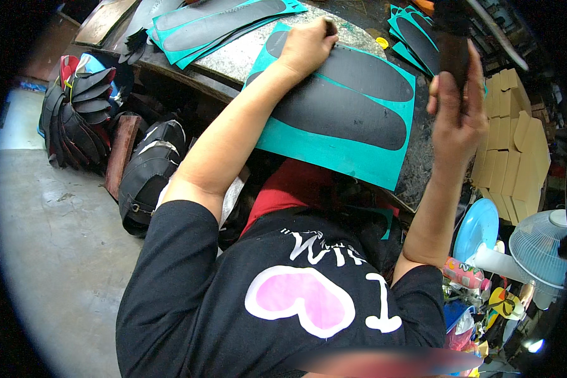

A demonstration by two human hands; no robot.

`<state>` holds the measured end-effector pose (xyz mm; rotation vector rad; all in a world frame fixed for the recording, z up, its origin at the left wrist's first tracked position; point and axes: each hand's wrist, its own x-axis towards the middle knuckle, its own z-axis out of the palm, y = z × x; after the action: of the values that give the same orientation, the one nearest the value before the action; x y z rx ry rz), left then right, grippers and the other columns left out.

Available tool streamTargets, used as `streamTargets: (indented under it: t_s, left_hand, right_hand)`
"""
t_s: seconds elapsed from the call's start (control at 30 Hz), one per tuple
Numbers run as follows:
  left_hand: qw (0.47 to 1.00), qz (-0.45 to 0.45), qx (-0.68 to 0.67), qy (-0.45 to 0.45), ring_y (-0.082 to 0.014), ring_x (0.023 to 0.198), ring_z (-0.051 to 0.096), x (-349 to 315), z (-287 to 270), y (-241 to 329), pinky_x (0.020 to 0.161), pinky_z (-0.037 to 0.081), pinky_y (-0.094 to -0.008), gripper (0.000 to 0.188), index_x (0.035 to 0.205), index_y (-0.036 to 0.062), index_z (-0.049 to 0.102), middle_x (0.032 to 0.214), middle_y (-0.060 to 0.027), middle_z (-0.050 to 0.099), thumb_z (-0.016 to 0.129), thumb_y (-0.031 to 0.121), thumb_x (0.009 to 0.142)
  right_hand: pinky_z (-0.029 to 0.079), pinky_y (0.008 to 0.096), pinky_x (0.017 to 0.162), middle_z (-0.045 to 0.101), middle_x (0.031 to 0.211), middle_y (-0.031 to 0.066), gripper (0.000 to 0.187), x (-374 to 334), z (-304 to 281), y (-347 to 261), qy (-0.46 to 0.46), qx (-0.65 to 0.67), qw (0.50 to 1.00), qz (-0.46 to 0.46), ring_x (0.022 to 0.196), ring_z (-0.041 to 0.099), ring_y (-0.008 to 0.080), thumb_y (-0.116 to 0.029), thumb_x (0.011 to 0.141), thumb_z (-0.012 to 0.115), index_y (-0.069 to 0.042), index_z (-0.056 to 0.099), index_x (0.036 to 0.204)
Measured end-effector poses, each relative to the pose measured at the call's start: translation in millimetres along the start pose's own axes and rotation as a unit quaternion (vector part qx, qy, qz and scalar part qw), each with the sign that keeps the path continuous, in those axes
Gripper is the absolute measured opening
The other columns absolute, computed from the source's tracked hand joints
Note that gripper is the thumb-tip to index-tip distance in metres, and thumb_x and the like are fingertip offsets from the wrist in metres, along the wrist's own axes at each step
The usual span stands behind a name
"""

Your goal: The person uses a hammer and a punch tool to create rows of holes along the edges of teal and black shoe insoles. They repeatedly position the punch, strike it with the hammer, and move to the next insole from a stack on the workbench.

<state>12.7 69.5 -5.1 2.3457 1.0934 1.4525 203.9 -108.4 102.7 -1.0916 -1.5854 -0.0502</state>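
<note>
The green sheet [334, 162] is lying on the work table [423, 145], reaching under the left hand [307, 48] and toward the person's body. The left hand is closing into a loose fist near the sheet's far left part, gripping a small dark piece [329, 26]; what kind it is, I cannot tell. The right hand [458, 113] is holding a dark, blocky tool [453, 53] to the right of the sheet, with thumb and fingers wrapping only partly around it. White lettering [383, 307] and a pink heart [300, 301] are decorating the black T-shirt [164, 302]. The sheet is looking flat and smooth, bearing two matt, long, rounded shapes [340, 120] like shoe soles. Similar sheets [223, 28] are overlapping beside a pale, speckled slab [233, 61].
</note>
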Motion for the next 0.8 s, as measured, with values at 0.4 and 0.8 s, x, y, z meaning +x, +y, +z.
streamTargets:
  t_s: [0.4, 0.8]
  left_hand:
    - [0.981, -0.183, -0.067, -0.025, -0.0308, 0.078, 0.073, 4.8, 8.1, -9.1, 0.073, 0.057, -0.0393, 0.025, 0.091, -0.0002, 0.067, 0.085, -0.0181, 0.073, 0.076, 0.022, 0.084]
    - [0.998, -0.050, -0.032, -0.010, -0.0334, 0.077, 0.072, 5.6, 9.7, 19.3, 0.070, 0.058, -0.0391, 0.012, 0.096, 0.0020, 0.065, 0.084, -0.0213, 0.071, 0.067, 0.009, 0.087]
  right_hand:
    - [0.055, 0.0339, 0.077, 0.072, 0.114, 0.0134, 0.043, -8.5, -19.7, 12.4, -0.085, -0.131, 0.974, 0.162, 0.090, 0.071, 0.0199, -0.028, 0.097, 0.066, -0.017, 0.060, 0.138]
    - [0.055, 0.0398, 0.076, 0.072, 0.108, 0.0178, 0.044, -27.0, 8.4, 24.5, -0.106, -0.163, 0.969, 0.154, 0.092, 0.072, 0.0338, -0.035, 0.098, 0.062, -0.022, 0.057, 0.140]
